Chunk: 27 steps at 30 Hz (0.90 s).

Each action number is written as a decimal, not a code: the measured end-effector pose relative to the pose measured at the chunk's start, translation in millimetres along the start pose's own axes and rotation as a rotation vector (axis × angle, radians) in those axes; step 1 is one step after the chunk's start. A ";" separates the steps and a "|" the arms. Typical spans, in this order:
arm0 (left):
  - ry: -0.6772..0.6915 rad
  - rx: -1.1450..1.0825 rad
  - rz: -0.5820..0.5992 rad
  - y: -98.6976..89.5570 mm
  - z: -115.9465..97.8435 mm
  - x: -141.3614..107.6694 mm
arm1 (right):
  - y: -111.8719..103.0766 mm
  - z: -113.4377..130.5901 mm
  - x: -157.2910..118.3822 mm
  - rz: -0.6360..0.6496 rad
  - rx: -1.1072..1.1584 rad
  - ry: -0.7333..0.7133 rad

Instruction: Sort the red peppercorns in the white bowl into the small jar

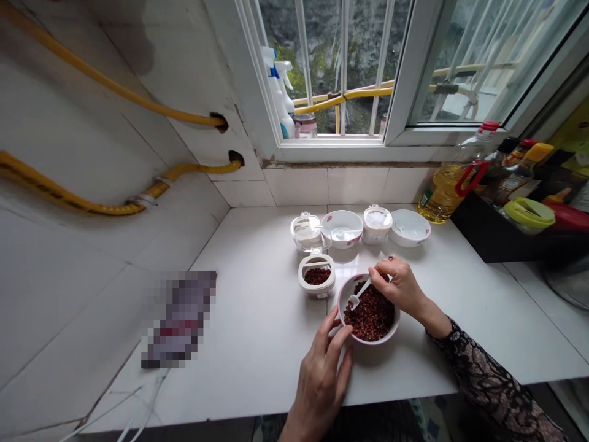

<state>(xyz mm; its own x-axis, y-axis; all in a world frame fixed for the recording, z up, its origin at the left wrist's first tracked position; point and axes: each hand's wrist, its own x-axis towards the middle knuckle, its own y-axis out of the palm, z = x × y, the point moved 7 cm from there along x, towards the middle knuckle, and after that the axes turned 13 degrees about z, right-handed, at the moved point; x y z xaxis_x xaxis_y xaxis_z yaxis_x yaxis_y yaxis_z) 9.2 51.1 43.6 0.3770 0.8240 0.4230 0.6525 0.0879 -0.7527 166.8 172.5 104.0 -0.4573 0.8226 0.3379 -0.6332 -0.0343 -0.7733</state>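
A white bowl with a pink rim stands near the counter's front, filled with dark red Sichuan peppercorns. My right hand pinches the handle of a small white spoon. The spoon's tip rests low at the bowl's left side, among the peppercorns. At the bowl's near left rim, my left hand steadies it, its fingertips against the edge. Just left of the bowl is a white seasoning jar with its lid raised, partly filled with similar dark red peppercorns.
Behind stand a lidded jar, a white bowl with a spoon, another jar and a shallower bowl. An oil bottle and a black condiment box are at right. A blurred object lies left.
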 end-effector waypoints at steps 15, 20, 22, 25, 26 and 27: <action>-0.005 -0.001 0.001 -2.7 -1.1 2.7 | 7.6 -28.5 1.2 0.015 0.478 0.298; -0.008 0.008 0.002 -1.7 -1.1 2.4 | -3.4 -20.4 14.0 -0.084 0.497 0.289; -0.003 0.010 -0.005 -1.5 -1.1 2.5 | -14.2 -4.6 21.5 -0.141 0.377 0.222; 0.003 0.012 -0.012 -1.9 -1.6 3.1 | -26.5 28.0 29.9 -0.243 0.120 0.062; 0.006 0.012 -0.011 -2.0 -1.9 3.4 | -26.8 40.0 31.6 -0.262 0.027 -0.009; 0.008 0.010 -0.009 -2.1 -2.2 3.7 | -24.1 51.8 33.0 -0.260 -0.066 -0.087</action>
<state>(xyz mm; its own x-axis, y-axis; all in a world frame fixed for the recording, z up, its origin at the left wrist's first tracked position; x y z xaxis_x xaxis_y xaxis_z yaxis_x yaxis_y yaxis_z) 10.7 52.7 47.8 0.3768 0.8184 0.4340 0.6492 0.1009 -0.7539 134.6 171.1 161.6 -0.3388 0.7470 0.5720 -0.6954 0.2107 -0.6870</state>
